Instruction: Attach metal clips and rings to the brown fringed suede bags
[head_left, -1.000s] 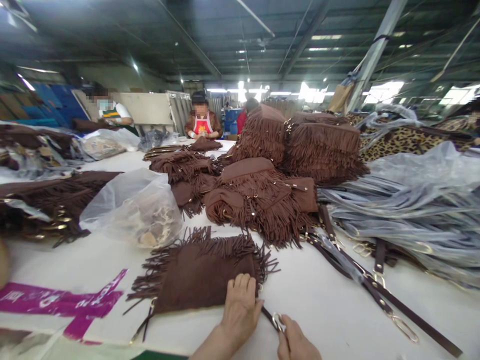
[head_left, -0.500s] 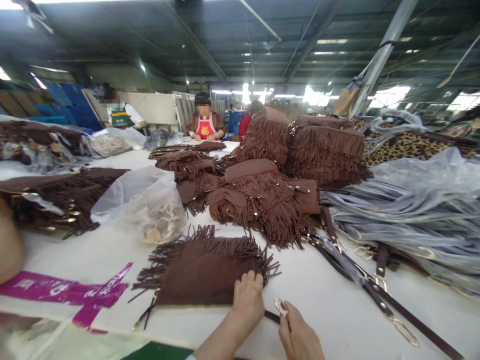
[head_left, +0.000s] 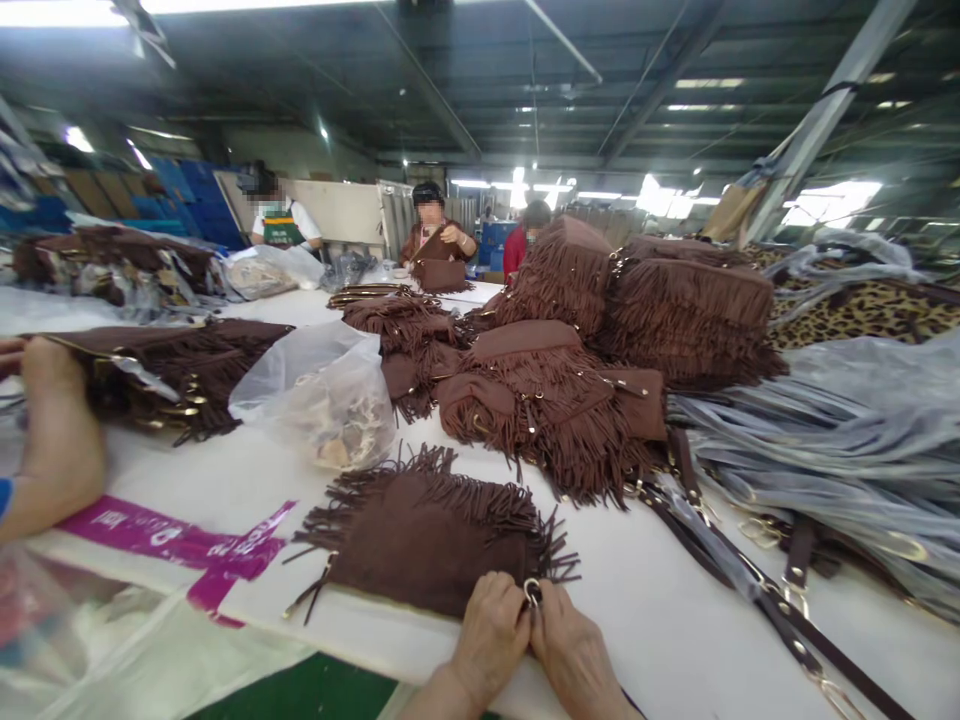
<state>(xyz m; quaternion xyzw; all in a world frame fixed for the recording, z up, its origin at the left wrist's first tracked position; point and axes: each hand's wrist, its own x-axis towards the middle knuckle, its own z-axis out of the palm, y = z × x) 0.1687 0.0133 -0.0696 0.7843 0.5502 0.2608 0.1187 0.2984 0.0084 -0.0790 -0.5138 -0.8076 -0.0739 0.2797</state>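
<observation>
A flat brown fringed bag (head_left: 427,535) lies on the white table (head_left: 660,590) right in front of me. My left hand (head_left: 491,632) rests closed on the bag's near right corner, fingers curled over its edge. My right hand (head_left: 574,650) is pressed against it, pinching a small metal clasp (head_left: 532,592) of a dark strap at that same corner. The strap itself is mostly hidden under my hands.
A pile of brown fringed bags (head_left: 555,400) sits behind, with taller stacks (head_left: 675,300) beyond. A clear plastic bag (head_left: 322,395) lies to the left. Dark straps with metal rings (head_left: 757,580) and grey plastic sleeves (head_left: 840,440) lie right. Another person's hand (head_left: 56,440) is at far left. Several people work at the far end.
My right hand has brought the metal clasp up to the bag's right corner, meeting my left hand. The view has shifted, and a far worker has lifted a bag.
</observation>
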